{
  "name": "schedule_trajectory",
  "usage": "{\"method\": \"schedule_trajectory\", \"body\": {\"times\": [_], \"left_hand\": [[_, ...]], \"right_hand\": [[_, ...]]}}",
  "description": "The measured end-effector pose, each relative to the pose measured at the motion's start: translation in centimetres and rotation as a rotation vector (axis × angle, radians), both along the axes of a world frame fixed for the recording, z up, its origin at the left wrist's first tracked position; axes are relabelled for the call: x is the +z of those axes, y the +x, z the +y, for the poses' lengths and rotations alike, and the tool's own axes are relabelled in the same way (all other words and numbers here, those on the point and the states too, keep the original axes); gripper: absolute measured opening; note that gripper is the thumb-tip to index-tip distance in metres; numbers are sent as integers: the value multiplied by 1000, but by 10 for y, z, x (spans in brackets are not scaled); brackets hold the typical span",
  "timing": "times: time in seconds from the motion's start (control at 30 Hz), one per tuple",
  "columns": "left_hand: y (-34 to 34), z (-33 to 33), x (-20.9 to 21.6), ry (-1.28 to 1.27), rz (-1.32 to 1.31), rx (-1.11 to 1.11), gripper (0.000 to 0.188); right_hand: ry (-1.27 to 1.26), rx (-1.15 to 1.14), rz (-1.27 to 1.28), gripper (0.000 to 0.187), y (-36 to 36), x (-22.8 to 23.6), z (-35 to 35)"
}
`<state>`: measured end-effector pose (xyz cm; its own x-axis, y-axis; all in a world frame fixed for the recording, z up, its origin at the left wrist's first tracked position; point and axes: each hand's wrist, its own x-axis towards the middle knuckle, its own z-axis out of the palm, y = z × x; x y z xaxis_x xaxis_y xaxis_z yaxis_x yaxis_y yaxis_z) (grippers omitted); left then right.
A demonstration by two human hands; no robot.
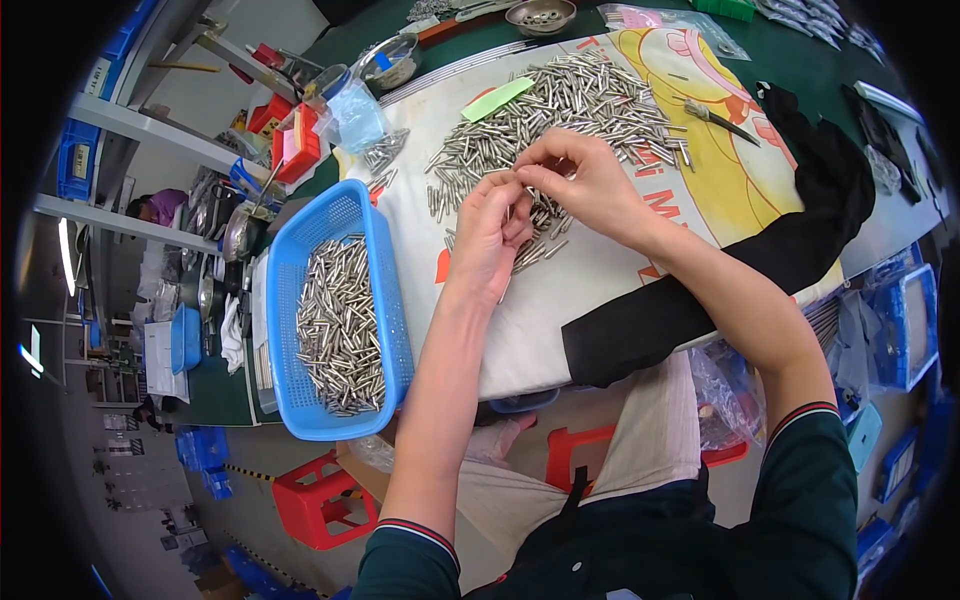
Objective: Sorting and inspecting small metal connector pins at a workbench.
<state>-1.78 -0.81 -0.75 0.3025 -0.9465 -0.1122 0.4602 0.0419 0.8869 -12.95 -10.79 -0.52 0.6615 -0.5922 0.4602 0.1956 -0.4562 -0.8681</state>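
A big heap of small silver metal pins (575, 105) lies on a white cloth with a cartoon print (560, 290) spread over the table. My left hand (487, 235) and my right hand (580, 180) meet at the near edge of the heap, fingertips together, pinching a few of the pins between them. More pins poke out from under my left palm. A blue plastic basket (385, 300) stands to the left of my left forearm, with a layer of the same pins inside.
A black garment (800, 230) lies on the cloth's right side. Tweezers (720, 120), a green paper slip (497, 98), metal bowls (541, 15) and plastic bags sit at the back. Red stools (325, 500) stand on the floor below; shelves with blue bins are at far left.
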Motion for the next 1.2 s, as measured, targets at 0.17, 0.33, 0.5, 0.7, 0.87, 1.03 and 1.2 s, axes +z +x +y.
{"method": "schedule_trajectory", "body": {"times": [0.17,0.33,0.5,0.7,0.87,1.03,1.2], "left_hand": [[8,-3,-4,-153,242,188,19],[10,-4,-8,-173,308,292,19],[6,-6,-9,-180,314,181,19],[6,-4,-14,-173,264,101,21],[0,-6,-9,-197,297,-13,37],[-5,-4,-2,-182,286,-30,50],[-4,-4,1,-209,334,-80,56]], "right_hand": [[-550,-141,-146,12,1,-3,7],[-797,-170,-59,11,0,-1,11],[-939,-85,-121,17,6,-12,11],[-872,-155,-122,12,7,-10,16],[-891,-165,-80,11,8,-16,14],[-899,-168,-66,11,7,-18,14],[-910,-183,-42,10,6,-17,14]]}}
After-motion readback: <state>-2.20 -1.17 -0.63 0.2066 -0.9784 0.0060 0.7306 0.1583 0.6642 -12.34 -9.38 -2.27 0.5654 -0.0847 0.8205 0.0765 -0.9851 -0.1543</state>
